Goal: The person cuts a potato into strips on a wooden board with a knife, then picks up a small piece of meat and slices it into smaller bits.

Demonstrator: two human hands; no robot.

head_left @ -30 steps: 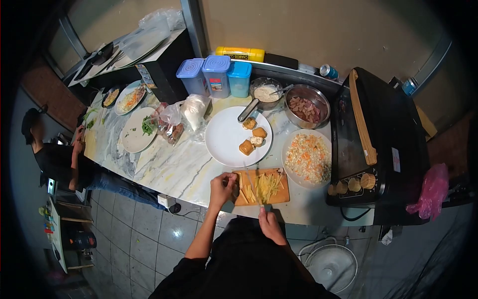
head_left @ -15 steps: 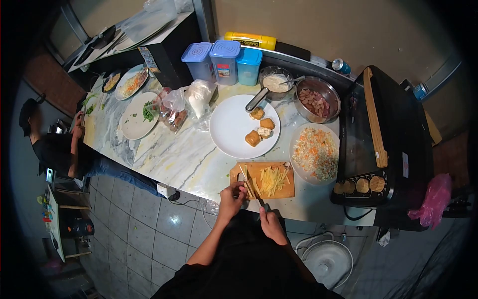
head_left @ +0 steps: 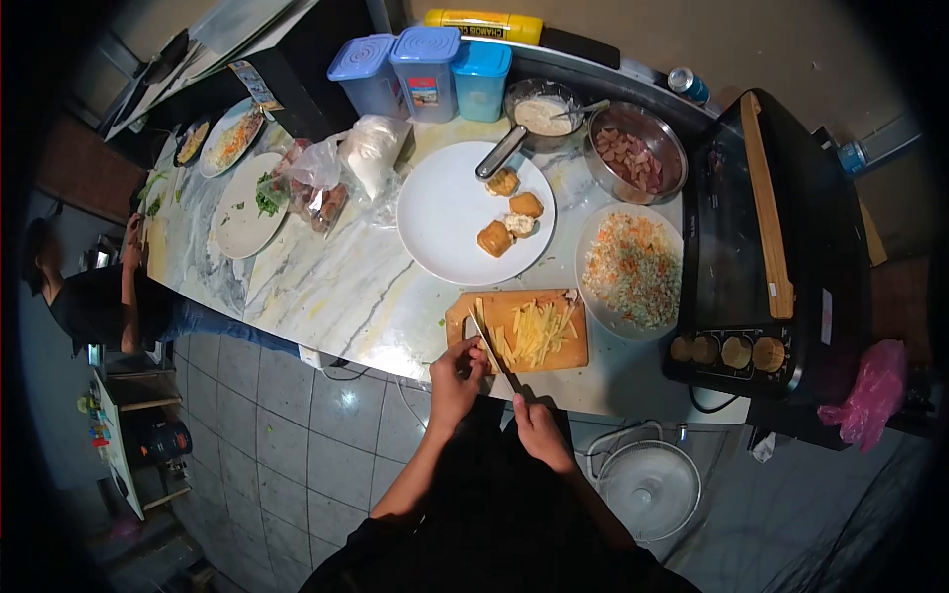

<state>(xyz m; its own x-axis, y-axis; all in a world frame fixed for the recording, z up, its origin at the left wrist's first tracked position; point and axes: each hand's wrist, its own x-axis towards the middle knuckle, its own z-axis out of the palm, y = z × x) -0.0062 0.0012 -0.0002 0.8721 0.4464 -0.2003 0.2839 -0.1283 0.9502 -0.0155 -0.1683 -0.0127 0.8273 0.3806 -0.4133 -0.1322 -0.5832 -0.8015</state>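
My right hand (head_left: 540, 432) is closed round the handle of a kitchen knife (head_left: 493, 350), whose blade slants up and left over a wooden cutting board (head_left: 576, 358). Just left of the blade, my left hand (head_left: 457, 381) is closed with bent fingertips on a small yellow vegetable piece (head_left: 481, 344), mostly hidden by the fingers. A pile of pale yellow vegetable strips (head_left: 539, 334) lies on the board, right of the blade. Behind the board, a big white plate (head_left: 435, 217) carries several browned fried pieces (head_left: 525, 205) and the handle end of a metal utensil (head_left: 502, 151).
A plate of chopped vegetables (head_left: 633, 272), a steel bowl of cut meat (head_left: 633, 163) and a black toaster oven (head_left: 727, 237) stand right. A batter bowl (head_left: 542, 114), lidded containers (head_left: 427, 79) and plastic bags (head_left: 374, 158) sit behind. Another person (head_left: 109, 301) stands far left.
The view has tilted down, so the counter sits higher in the picture. Both hands stay at the board, with the knife still in my right hand and its blade beside my left fingers.
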